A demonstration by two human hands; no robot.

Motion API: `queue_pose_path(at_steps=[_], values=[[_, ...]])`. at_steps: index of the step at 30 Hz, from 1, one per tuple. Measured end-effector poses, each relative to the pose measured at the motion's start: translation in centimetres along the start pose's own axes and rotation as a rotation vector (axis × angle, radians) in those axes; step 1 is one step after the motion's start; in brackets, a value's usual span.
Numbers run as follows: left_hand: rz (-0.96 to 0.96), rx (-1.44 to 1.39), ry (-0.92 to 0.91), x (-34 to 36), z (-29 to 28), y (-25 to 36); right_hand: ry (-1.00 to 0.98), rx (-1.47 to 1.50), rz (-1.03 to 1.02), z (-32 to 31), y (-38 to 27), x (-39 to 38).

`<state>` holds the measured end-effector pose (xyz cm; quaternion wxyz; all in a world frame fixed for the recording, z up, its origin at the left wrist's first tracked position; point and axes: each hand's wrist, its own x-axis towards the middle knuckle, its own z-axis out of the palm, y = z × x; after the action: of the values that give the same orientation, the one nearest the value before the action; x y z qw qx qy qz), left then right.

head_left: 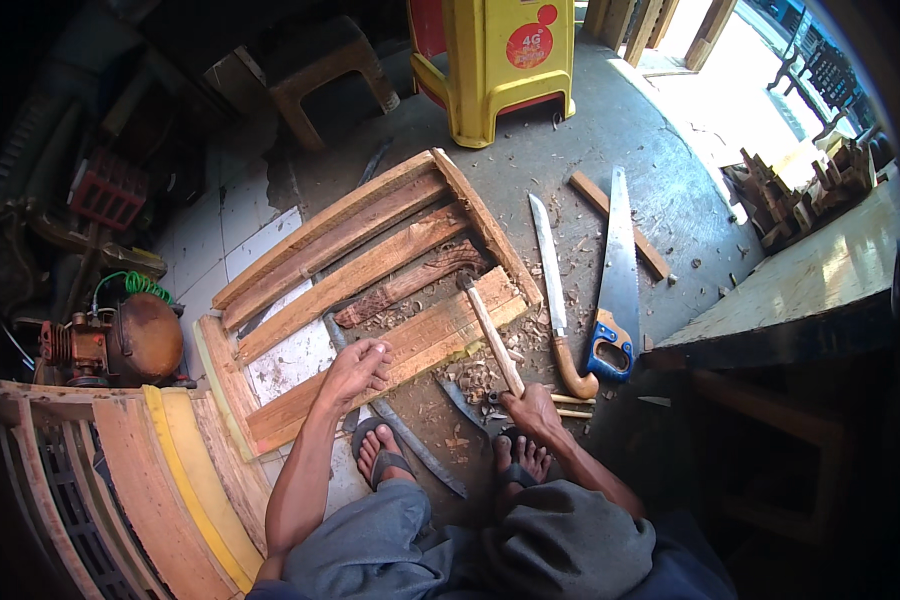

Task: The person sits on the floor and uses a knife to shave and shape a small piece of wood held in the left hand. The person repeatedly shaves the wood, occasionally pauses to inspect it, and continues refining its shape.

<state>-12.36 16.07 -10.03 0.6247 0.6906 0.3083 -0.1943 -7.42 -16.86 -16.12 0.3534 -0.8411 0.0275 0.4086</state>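
Note:
My right hand (pixel 532 410) is closed on the pale wooden handle of a hammer (pixel 490 330), whose dark head rests at a rough plank of a slatted wooden frame (pixel 340 250) lying on the floor. My left hand (pixel 358 372) is curled above that plank, left of the hammer; anything in its fingers is too small to make out. Inside the frame lies a reddish carved-looking wood piece (pixel 400 285). A long blade with a curved wooden handle (pixel 550 280) and a blue-handled saw (pixel 620 270) lie to the right among wood shavings.
A yellow plastic stool (pixel 490 70) and a brown stool (pixel 325 75) stand behind. A compressor (pixel 142 338) sits left, above more curved wooden pieces (pixel 115 470). A loose batten (pixel 590 195) lies right. A worn worktop (pixel 770 290) juts in at right, near scrap wood (pixel 790 200) and a bright doorway.

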Motion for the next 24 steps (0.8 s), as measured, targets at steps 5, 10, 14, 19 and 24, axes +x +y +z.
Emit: queue_pose_path(at_steps=[5,10,14,19,24], values=[[-0.001,0.145,-0.295,0.7,6.1,-0.3,-0.301,0.432,0.001,0.7,-0.5,-0.7],[-0.255,-0.673,-0.712,-1.2,11.9,-2.6,-0.391,0.207,-0.34,-1.2,-3.8,-2.8],[-0.171,-0.363,-0.535,-3.0,10.8,0.1,0.145,0.147,-0.251,-3.1,-3.1,-1.1],[-0.007,-0.076,-0.383,-7.1,8.4,6.9,0.652,-0.392,-0.179,-4.4,3.1,5.5],[0.382,-0.051,-0.109,-9.8,6.9,11.0,0.524,-0.143,-0.147,-5.3,2.8,6.8]])
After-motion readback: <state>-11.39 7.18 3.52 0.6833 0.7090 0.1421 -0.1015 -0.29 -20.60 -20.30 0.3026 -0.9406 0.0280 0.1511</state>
